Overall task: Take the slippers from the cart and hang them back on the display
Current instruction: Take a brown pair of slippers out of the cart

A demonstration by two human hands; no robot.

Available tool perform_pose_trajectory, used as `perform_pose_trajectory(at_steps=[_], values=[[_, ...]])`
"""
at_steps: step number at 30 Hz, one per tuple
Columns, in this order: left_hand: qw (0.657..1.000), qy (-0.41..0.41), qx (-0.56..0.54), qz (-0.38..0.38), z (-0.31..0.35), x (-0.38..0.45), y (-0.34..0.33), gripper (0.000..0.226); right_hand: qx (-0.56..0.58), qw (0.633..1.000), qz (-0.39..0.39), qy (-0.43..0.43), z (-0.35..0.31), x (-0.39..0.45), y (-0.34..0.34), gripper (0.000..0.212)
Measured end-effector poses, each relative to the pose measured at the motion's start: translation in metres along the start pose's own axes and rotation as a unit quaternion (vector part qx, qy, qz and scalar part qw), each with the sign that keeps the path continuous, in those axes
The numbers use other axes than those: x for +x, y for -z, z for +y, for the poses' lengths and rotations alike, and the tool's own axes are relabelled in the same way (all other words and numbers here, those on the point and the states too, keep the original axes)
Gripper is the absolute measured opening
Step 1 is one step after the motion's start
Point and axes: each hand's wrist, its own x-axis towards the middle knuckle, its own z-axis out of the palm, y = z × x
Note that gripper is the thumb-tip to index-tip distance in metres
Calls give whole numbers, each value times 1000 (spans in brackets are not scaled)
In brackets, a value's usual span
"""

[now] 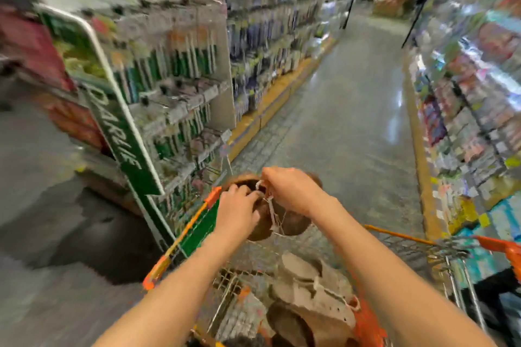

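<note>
Both hands hold a brown pair of slippers (293, 224) above the front of the wire cart (400, 242). The left hand (239, 211) curls its fingers over the near slipper; the right hand (290, 191) pinches the white hanger cord (272, 210) joining the pair. The hands hide most of the pair. More slippers (313, 296), grey and brown, lie in the cart basket, partly cut off below. Motion blur smears the hanging display (169, 70) at left and the shelves (473, 98) at right.
</note>
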Motion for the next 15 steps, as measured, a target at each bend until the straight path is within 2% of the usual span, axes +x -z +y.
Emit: perform_pose_trajectory(at_steps=[4, 8, 10, 13, 15], values=[[991, 92, -22, 97, -52, -12, 62, 32, -46, 989, 92, 109, -57, 59, 53, 16], [973, 150, 7, 175, -108, -45, 123, 38, -38, 953, 209, 216, -128, 105, 88, 22], [961, 181, 19, 207, -140, -67, 149, 39, -4, 938, 232, 258, -171, 126, 95, 29], [943, 223, 50, 242, -191, -107, 182, 43, 16, 918, 251, 306, -246, 153, 101, 12], [930, 252, 80, 254, -227, -139, 200, 43, 53, 906, 254, 333, -297, 168, 104, 11]])
